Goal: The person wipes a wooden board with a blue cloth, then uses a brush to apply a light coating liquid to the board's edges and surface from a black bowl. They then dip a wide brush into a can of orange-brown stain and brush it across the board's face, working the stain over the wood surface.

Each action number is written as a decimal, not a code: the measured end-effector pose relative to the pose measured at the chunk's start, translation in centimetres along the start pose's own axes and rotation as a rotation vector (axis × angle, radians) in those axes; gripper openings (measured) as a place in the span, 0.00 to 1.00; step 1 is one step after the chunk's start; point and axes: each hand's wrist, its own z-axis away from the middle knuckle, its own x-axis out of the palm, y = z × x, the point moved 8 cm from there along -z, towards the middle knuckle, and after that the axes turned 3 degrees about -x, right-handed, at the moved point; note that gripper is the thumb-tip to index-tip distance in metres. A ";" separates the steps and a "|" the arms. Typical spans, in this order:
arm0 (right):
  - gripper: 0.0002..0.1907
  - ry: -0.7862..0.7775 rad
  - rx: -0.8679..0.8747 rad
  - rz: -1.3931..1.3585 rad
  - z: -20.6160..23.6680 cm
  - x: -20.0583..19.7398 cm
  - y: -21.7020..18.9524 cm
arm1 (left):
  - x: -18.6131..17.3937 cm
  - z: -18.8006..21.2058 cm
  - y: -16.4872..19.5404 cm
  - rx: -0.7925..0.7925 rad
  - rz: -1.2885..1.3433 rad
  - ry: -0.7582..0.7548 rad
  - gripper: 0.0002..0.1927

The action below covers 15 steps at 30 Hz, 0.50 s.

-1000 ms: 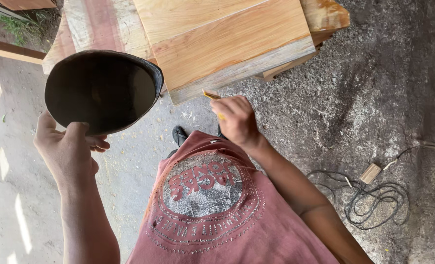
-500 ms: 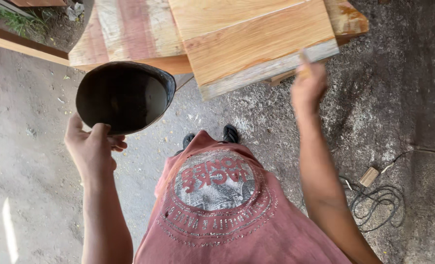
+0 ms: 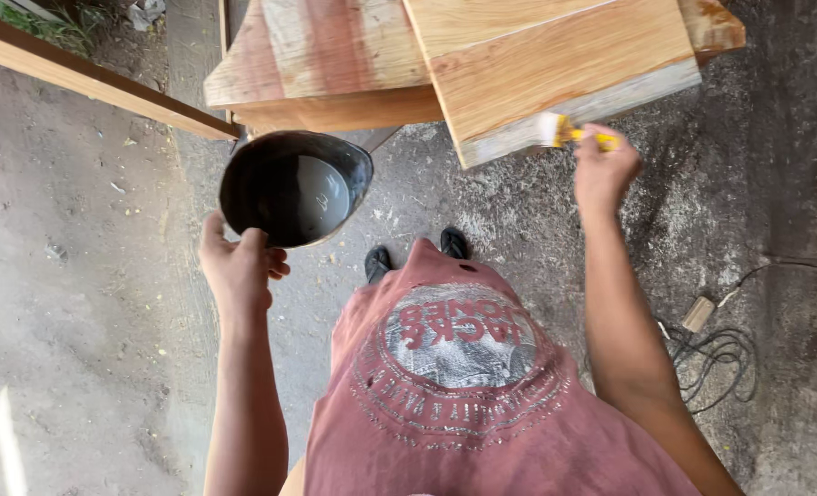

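Observation:
My left hand (image 3: 237, 266) grips the near rim of a dark metal bowl (image 3: 294, 186) that holds a pool of pale grey liquid. The bowl hangs over the ground just below the stacked wooden boards. My right hand (image 3: 604, 170) is closed on a yellow-handled brush (image 3: 574, 135), arm stretched out. The brush's bristles touch the pale front edge of the top wooden board (image 3: 555, 64), which looks glossy on its upper face. A reddish board (image 3: 321, 50) lies under it to the left.
A long wooden plank (image 3: 87, 78) runs across the upper left. A coiled black cable with a small plug block (image 3: 711, 344) lies on the dirt at right. My feet (image 3: 416, 253) stand on sawdust-strewn ground near the boards.
My right hand has reached out from near my chest up to the board's front edge with the brush. The bowl in my left hand has stayed level, showing more liquid now.

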 end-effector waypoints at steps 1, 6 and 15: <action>0.07 0.037 -0.042 -0.020 0.0 0.0 -0.1 | -0.5 -0.4 -0.4 -0.002 -0.002 0.005 0.20; 0.08 -0.249 -0.128 0.030 2.3 4.9 -0.4 | -2.3 -1.9 -2.4 -0.040 -0.034 -0.010 0.27; 0.08 -0.184 -0.147 0.072 2.6 5.7 -2.0 | -4.5 -3.2 -3.9 -0.046 -0.012 -0.019 0.27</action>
